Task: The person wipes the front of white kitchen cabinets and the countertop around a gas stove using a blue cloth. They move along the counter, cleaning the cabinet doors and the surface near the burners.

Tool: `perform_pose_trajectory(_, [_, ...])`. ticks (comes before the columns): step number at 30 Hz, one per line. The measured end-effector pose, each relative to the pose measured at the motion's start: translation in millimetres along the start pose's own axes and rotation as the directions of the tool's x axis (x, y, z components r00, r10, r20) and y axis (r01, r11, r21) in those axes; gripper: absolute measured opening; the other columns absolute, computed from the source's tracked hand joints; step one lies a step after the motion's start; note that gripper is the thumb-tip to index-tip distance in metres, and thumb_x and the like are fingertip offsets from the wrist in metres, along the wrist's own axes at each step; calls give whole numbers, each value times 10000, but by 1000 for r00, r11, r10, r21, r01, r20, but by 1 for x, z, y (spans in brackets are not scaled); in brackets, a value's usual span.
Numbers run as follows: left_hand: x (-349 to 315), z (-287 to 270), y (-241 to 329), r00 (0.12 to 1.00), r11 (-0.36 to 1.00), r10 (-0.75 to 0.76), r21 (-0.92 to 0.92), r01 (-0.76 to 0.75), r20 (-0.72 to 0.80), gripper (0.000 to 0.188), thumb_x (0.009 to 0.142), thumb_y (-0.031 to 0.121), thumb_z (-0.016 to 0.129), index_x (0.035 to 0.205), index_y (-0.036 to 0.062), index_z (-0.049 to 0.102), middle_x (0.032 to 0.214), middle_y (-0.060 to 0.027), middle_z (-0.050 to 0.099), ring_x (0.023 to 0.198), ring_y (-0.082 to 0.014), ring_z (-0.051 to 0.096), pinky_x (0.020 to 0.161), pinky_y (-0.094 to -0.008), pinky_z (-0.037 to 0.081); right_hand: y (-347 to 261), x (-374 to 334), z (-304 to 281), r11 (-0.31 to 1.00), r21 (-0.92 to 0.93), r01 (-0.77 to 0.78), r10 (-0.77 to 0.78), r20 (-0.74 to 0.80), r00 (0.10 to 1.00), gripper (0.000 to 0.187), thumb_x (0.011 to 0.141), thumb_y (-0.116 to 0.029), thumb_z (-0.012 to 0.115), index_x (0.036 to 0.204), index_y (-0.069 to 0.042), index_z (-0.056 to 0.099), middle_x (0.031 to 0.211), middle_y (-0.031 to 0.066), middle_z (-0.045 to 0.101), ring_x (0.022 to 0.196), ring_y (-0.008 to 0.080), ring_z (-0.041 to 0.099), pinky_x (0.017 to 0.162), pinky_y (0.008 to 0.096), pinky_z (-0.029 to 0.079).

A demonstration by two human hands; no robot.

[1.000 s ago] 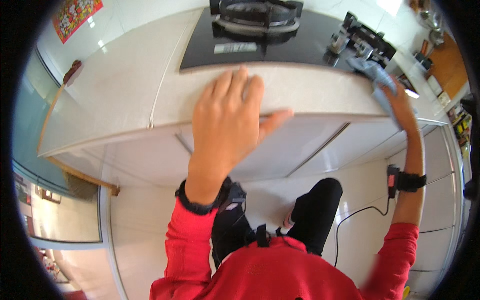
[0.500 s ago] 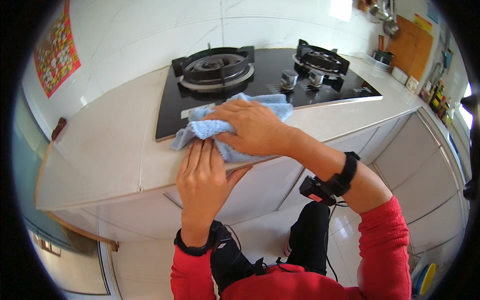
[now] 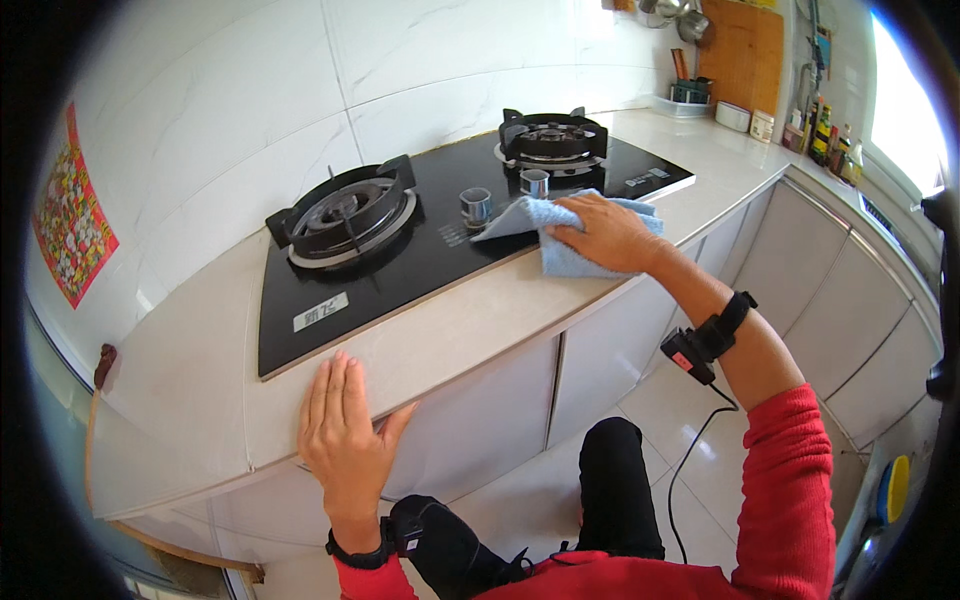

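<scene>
A light blue cloth point(image 3: 575, 262) lies bunched over the front edge of the black gas stove point(image 3: 400, 290), partly hanging onto the pale counter. My right hand point(image 3: 608, 235) grips it from above, close to the two silver knobs point(image 3: 476, 207). One corner of the cloth reaches left toward the nearer knob. Flat against the counter's front edge rests my left hand point(image 3: 345, 435), fingers stretched out and thumb spread, with nothing in it. It is just below the stove's near left corner.
Two black-framed burners, a left one point(image 3: 345, 215) and a right one point(image 3: 553, 140), rise from the stove. Bottles point(image 3: 822, 137), a white container point(image 3: 733, 117) and a wooden board point(image 3: 742, 55) stand at the far right. Cabinet doors point(image 3: 610, 340) are below the counter.
My right hand has carried the cloth rightward along the stove's front edge, away from my left hand. The whole view has shifted, and my left hand still rests on the counter edge.
</scene>
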State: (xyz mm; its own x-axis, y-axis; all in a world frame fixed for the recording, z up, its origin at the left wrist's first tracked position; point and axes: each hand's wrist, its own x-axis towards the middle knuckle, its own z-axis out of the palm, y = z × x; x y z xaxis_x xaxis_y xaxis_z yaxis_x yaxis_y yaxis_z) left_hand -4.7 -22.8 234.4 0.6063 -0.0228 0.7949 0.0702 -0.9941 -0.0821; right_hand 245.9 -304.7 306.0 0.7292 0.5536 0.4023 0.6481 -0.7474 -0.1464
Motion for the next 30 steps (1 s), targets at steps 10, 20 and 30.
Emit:
perform_pose_trajectory(10, [1, 0, -2, 1000, 999, 26, 47, -27, 15, 703, 721, 436, 791, 1223, -18, 603, 1259, -171, 634, 1177, -356, 589, 1003, -445, 456, 88, 17, -9, 937, -118, -328, 322, -69, 944, 514, 969, -517, 432, 1283, -141, 586, 1225, 141, 648, 1173, 352, 576, 988, 478, 456])
perform_pose_trajectory(20, [-1, 2, -3, 999, 998, 13, 58, -16, 35, 709, 752, 468, 752, 1244, -14, 586, 1288, -167, 615, 1193, -357, 577, 1000, -448, 451, 46, -9, -7, 999, -32, 6, -7, -29, 1000, 505, 937, -465, 536, 1326, -145, 577, 1304, 132, 605, 1224, 322, 543, 1039, 427, 430])
perform_pose_trajectory(30, [-3, 1, -4, 998, 998, -10, 65, 6, 58, 685, 753, 435, 755, 1258, 5, 584, 1296, -143, 617, 1208, -346, 572, 1004, -445, 448, 65, -8, -18, 991, 35, -130, 130, -13, 991, 541, 943, -555, 484, 1322, -181, 582, 1258, 127, 629, 1208, 306, 558, 1035, 428, 430])
